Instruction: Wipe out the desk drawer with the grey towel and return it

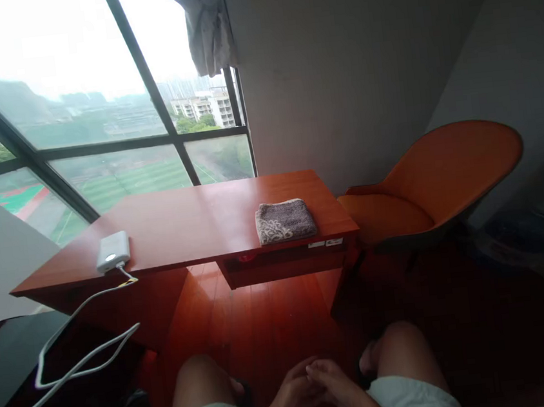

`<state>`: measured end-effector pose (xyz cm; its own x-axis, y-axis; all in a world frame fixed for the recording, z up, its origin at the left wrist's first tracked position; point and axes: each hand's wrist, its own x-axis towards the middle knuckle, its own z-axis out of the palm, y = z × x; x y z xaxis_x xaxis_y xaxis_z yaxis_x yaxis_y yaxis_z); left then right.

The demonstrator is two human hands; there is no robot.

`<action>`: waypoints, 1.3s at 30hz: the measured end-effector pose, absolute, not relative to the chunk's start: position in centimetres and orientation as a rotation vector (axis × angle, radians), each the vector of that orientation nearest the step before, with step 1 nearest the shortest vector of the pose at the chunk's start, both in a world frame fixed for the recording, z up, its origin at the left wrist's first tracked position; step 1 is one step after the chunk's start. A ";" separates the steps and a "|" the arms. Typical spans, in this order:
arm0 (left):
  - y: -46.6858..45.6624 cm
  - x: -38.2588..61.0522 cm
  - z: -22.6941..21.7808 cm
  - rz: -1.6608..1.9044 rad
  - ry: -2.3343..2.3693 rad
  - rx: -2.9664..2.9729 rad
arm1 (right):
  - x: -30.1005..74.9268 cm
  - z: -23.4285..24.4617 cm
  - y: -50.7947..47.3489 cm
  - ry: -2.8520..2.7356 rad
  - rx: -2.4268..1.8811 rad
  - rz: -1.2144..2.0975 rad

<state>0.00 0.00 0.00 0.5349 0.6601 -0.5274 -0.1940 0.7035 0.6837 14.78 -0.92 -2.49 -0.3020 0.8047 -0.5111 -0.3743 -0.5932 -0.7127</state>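
My left hand [296, 385] and my right hand [330, 379] rest together low between my knees, fingers curled in and touching each other. Nothing shows between them. Beyond them, a folded grey-brown towel [286, 220] with a pale pattern at one corner lies near the front edge of the reddish wooden desk [190, 218]. A white power bank or adapter [114, 251] sits at the desk's left end, with a white cable [83, 301] plugged in and hanging down to the lower left. Both hands are apart from the desk and everything on it.
An orange chair [449, 178] stands right of the desk by the wall. Under the desktop is an open shelf [283, 268]. A large window [106, 104] with a grey curtain [209, 29] is behind the desk. A dark surface [15, 353] lies at lower left.
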 end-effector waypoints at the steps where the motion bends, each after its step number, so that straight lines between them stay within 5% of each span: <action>1: 0.0 0.0 0.2 0.549 0.863 0.604 | 14.8 -2.4 -0.9 -0.616 -1.150 1.962; 39: 0.2 0.2 -2.4 0.532 0.927 0.585 | 14.7 -1.8 -1.0 -0.662 -1.169 1.939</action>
<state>0.17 0.23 -2.40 0.4959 0.6490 -0.5770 -0.1704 0.7243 0.6682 14.66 -1.03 -1.75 -0.2893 0.8173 -0.4983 -0.3420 -0.5744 -0.7437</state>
